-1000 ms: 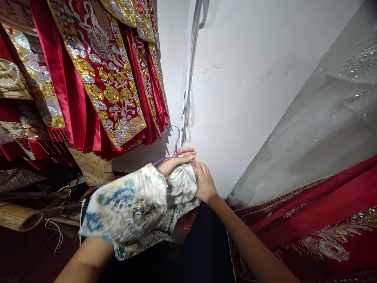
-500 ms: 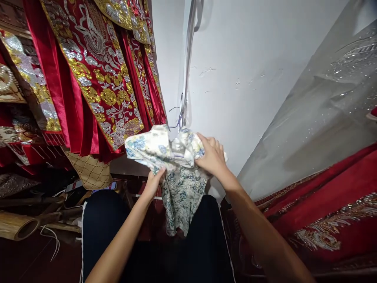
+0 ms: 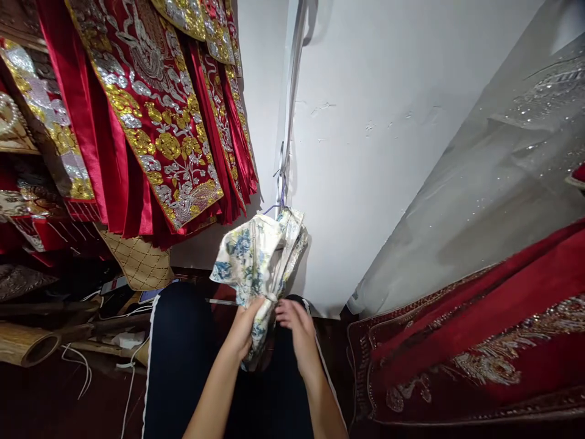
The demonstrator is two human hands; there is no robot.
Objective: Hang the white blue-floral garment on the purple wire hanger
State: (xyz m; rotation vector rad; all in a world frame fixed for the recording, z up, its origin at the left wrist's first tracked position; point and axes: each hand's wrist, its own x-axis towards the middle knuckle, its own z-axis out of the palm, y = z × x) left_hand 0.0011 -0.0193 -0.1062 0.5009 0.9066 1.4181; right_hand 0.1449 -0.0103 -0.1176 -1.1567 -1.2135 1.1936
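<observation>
A short-sleeved floral shirt (image 3: pixel 247 250), cream with blue and yellow flowers, hangs from a thin purple hanger (image 3: pixel 273 208) in front of the white wall. Its front falls open along a long edge, and the lower part drops between my knees. My left hand (image 3: pixel 249 326) is closed on the front edge of the shirt, low down. Just to the right, my right hand (image 3: pixel 295 326) is slightly blurred, its fingers apart and pointing at that edge. Whether its fingertips touch the cloth I cannot tell.
Red garments with gold and silver embroidery (image 3: pixel 169 140) hang at the left. A plastic-covered garment (image 3: pixel 457 201) and red beaded fabric (image 3: pixel 479 341) fill the right side. A bamboo tube (image 3: pixel 31 344) and white cables (image 3: pixel 82 366) lie low at left.
Both hands have come down from the shirt's shoulders to its lower front. The shirt now hangs turned partly sideways, and my right hand has let go of its shoulder.
</observation>
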